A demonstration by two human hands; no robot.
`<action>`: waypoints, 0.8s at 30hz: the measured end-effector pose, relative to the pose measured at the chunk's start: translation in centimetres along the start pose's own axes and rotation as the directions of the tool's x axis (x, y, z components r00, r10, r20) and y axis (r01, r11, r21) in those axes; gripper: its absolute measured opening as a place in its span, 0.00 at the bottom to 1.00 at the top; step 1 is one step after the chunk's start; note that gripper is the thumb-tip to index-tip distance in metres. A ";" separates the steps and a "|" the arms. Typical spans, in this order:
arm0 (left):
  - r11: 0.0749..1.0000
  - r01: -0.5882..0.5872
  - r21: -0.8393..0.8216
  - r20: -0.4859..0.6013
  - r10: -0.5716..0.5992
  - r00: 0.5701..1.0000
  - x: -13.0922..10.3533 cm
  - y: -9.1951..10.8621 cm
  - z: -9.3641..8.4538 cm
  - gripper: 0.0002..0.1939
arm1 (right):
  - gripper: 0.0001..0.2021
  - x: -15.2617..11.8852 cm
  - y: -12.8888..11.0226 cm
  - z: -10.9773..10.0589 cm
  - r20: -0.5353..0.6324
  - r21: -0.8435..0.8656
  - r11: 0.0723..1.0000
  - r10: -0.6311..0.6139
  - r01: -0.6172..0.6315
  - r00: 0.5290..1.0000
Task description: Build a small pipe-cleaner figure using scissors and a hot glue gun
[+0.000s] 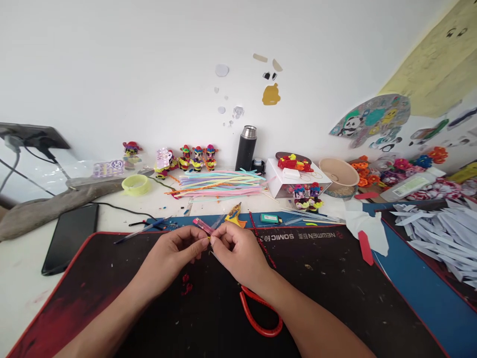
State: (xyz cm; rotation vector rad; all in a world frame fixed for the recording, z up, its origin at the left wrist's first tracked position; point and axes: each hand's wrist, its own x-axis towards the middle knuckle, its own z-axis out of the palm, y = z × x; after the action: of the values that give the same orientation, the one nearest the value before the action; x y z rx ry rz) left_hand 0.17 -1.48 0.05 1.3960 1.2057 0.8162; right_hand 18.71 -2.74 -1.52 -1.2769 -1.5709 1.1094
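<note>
My left hand (181,247) and my right hand (237,251) meet over the black desk mat (316,278), fingertips almost touching. Both are closed in a pinch on a tiny yellow piece (209,239), mostly hidden by the fingers. Just behind the fingertips lies a pink packet (202,225). Below my right wrist rests a tool with red handles (261,325), its upper part hidden by the hand. Small dark red scraps (187,284) lie on the mat below my left hand. A glittery red stem (264,243) lies right of my right hand.
Pastel pipe cleaners (223,183) lie behind the mat. Small figures (198,158) and a black flask (246,149) stand by the wall. A phone (70,238) is at left; a white box (298,181), a round bowl (339,174) and paper strips (443,243) are at right.
</note>
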 end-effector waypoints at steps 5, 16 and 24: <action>1.000 -0.016 0.004 -0.012 0.016 1.000 -0.1 0.1 0.1 0.23 | 0.03 0.0 0.3 0.0 -0.010 -0.069 0.997 -0.047 0.046 0.999; 0.999 -0.043 0.014 -0.032 0.043 0.999 0.0 -0.3 -0.4 0.21 | 0.05 0.1 0.0 -0.4 -0.010 -0.012 0.999 -0.031 0.031 0.999; 0.999 -0.028 -0.028 -0.076 0.026 0.997 0.3 -0.9 -1.2 0.19 | 0.11 0.9 0.3 -1.3 -0.049 0.276 0.961 0.053 -0.038 0.997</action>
State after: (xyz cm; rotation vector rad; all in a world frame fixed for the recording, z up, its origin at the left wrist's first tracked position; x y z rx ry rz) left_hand -1.08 -0.93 -0.59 1.3713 1.2301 0.9092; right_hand 19.89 -1.65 -1.33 -1.1508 -1.2992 1.2611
